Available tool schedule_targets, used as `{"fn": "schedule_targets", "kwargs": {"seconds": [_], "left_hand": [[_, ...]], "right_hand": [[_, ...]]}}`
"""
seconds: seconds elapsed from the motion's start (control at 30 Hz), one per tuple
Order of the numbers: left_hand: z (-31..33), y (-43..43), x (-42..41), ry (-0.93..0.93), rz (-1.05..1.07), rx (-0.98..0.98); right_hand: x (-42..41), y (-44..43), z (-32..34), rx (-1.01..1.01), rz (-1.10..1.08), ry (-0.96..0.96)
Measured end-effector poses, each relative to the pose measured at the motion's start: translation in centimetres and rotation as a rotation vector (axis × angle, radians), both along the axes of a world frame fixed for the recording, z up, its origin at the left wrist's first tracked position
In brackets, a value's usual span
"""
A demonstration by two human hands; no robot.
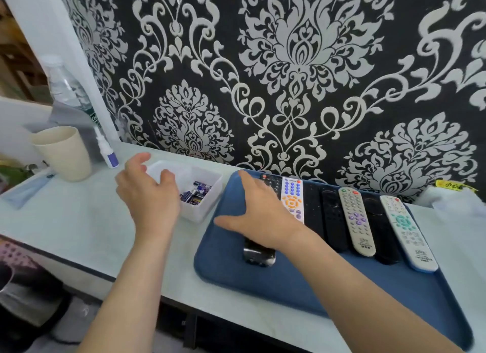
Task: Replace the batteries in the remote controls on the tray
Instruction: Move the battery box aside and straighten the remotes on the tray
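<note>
On the blue plastic tray (223,268), the glossy black rectangular remote (259,255) at nine o'clock is mostly hidden under the right hand (259,216), fingers spread; the left hand (150,192) hangs loosely open.

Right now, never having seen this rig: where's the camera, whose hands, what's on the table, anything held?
No machine here: a person works bare-handed. The single picture comes from a wide-angle camera on their head, looking forward and down.

The left hand hovers open at a white plastic box of batteries, holding nothing. The right hand lies spread over a black remote on the blue tray; no grip shows.

Further right on the tray lie a white remote with orange buttons, more black remotes, a grey remote with purple buttons and a white remote with teal buttons.

At the left of the pale table are a beige cup, a clear bottle and a small spray bottle.
</note>
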State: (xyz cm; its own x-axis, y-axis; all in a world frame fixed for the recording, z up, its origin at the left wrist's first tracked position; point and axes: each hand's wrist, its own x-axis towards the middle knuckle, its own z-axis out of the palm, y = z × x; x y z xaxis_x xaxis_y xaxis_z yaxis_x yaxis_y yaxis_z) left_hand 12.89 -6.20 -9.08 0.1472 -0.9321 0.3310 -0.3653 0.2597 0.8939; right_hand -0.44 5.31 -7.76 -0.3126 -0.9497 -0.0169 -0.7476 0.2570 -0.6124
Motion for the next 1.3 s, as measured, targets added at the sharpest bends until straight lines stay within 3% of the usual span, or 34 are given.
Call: {"fn": "schedule_targets", "kwargs": {"seconds": [0.07,0.13,0.3,0.37,0.5,0.67,0.83,1.03,1.17,1.23,1.3], "left_hand": [[-0.5,-1.4,1.0,0.215,0.011,0.290],[-0.9,-2.0,1.2,0.437,-0.049,0.464],[-1.2,-2.8,1.6,0.783,-0.155,0.505],[-1.0,-3.0,2.0,0.831,-0.262,0.481],[0.4,-2.1,2.1,0.630,-0.541,0.390],[-0.7,-1.7,1.1,-0.067,-0.441,0.158],[-1.5,-1.6,0.7,-0.286,-0.398,0.060],[-1.4,-1.4,0.2,-0.460,-0.460,-0.025],[-1.8,-1.3,0.4,-0.647,-0.442,-0.071],[-1.4,-0.9,0.0,-0.762,-0.362,-0.080],[-0.7,0.3,-0.9,-0.713,-0.312,-0.200]], "right_hand": [[0.9,-1.8,0.1,0.019,0.024,-0.025],[1.7,-3.4,0.1,0.044,0.026,-0.022],[3.1,-6.0,-0.6,0.017,-0.061,-0.032],[3.2,-6.5,-1.1,-0.025,-0.101,-0.054],[2.6,-6.9,-1.5,-0.065,-0.092,-0.157],[2.1,-6.6,-1.6,-0.102,-0.042,-0.201],[2.2,-6.4,-1.4,-0.010,0.085,0.251],[2.8,-6.1,-2.9,0.064,0.142,0.596],[2.4,-6.5,-2.0,0.154,0.176,0.426],[1.8,-5.7,-1.3,0.073,0.164,0.294],[1.0,-3.7,-0.2,-0.106,0.086,0.202]]}}
